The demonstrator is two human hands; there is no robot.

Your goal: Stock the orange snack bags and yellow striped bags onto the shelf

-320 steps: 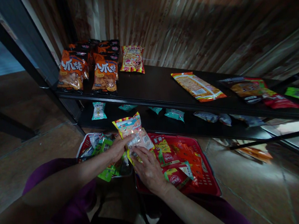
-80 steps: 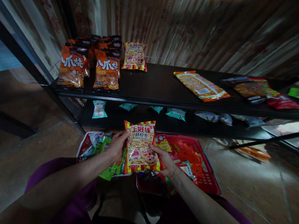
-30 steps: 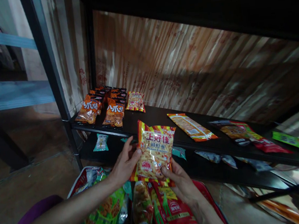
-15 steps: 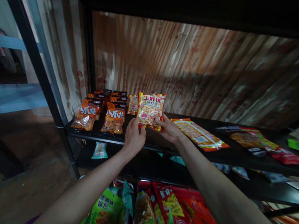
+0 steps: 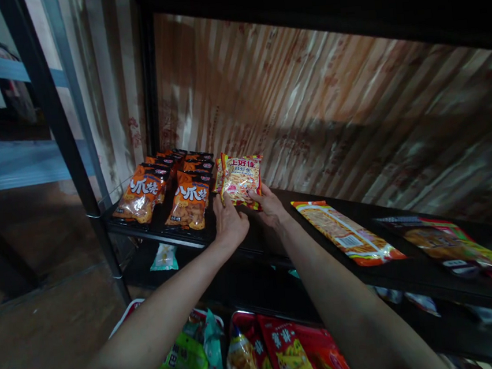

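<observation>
A yellow and red snack bag (image 5: pixel 241 178) is held upright just above the black shelf, its printed front facing me. My right hand (image 5: pixel 271 204) grips its lower right corner, thumb on the front. My left hand (image 5: pixel 231 219) is closed at its lower left edge, fingertips partly hidden. Directly behind, mostly covered, a similar yellow bag (image 5: pixel 218 176) shows at the left edge. To the left, orange and black snack bags (image 5: pixel 188 201) stand in two rows, one behind another.
The black shelf (image 5: pixel 284 247) also bears a flat orange and white bag (image 5: pixel 347 234) and a brown and red bag (image 5: pixel 456 248) on the right. Below are a green bag (image 5: pixel 178 362) and red bags (image 5: pixel 290 348) in trays. A dark post (image 5: pixel 54 113) stands at left.
Both hands have carried the yellow and red bag back and slightly left, in front of the similar bag, now mostly covered. The view has shifted slightly.
</observation>
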